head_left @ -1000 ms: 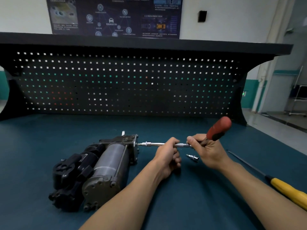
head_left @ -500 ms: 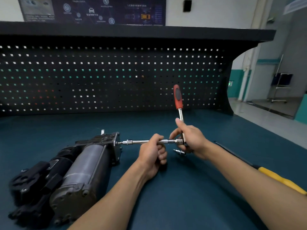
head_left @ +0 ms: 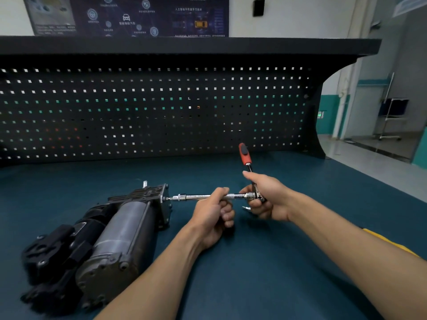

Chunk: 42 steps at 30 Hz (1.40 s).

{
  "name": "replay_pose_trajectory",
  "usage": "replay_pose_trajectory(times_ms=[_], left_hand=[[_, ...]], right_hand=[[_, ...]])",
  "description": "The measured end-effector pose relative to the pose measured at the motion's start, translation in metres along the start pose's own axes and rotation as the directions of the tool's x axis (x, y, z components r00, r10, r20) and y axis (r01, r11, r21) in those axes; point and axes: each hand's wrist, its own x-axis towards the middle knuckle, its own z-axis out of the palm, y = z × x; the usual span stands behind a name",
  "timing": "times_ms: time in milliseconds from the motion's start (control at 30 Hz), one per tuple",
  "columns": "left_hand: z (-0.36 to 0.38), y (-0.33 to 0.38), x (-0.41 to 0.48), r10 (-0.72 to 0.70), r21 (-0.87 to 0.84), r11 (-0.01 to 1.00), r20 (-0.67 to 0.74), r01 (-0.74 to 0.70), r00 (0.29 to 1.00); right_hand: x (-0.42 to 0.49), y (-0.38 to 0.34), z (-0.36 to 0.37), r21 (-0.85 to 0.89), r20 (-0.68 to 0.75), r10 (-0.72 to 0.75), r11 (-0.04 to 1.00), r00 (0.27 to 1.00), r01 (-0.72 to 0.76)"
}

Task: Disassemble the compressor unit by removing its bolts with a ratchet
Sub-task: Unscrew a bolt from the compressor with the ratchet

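— Where's the compressor unit (head_left: 120,236)?
— On its side on the blue bench top (head_left: 254,285), left of both hands.
— And the ratchet (head_left: 245,157)?
— Red handle pointing up, with the right hand (head_left: 268,197) curled round its head. The left hand (head_left: 212,213) grips the extension bar (head_left: 198,197), whose tip meets the unit's end plate.

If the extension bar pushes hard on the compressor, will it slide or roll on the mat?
Likely neither. The compressor unit looks all metal and bulky, so probably heavy. Its square end plate and black housing break the round body, so rolling seems unlikely. No clamp shows, so a hard shove might shift it.
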Motion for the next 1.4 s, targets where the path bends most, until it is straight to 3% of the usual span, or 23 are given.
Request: replay_pose_trajectory(times_ms=[267,400,600,733,1033,1400], left_hand=[[0.002,0.001,-0.001,0.013,-0.018,1.000,-0.006,-0.013,1.000],[0.002,0.001,-0.001,0.016,-0.007,1.000,-0.009,-0.016,1.000],[0.003,0.002,-0.001,0.027,0.050,0.998,-0.031,-0.026,0.999],[0.002,0.002,0.000,0.018,0.108,0.994,-0.034,-0.014,0.999],[0.000,0.001,0.001,0.040,0.209,0.977,-0.025,-0.034,0.999],[-0.003,0.005,0.004,-0.019,0.244,0.969,-0.044,0.029,0.999]], right_hand=[[0.002,0.002,-0.004,0.152,0.131,0.057,0.985,0.990,-0.077],[0.003,0.003,-0.004,0.158,0.130,0.075,0.983,0.989,-0.096],[0.001,0.002,0.000,0.099,0.041,-0.025,0.995,0.999,0.020],[-0.001,0.005,0.004,-0.062,-0.055,-0.214,0.976,0.975,0.211],[0.001,0.011,0.004,-0.256,-0.092,-0.606,0.782,0.790,0.569],[0.000,0.024,0.006,-0.375,-0.056,-0.846,0.510,0.530,0.774]])
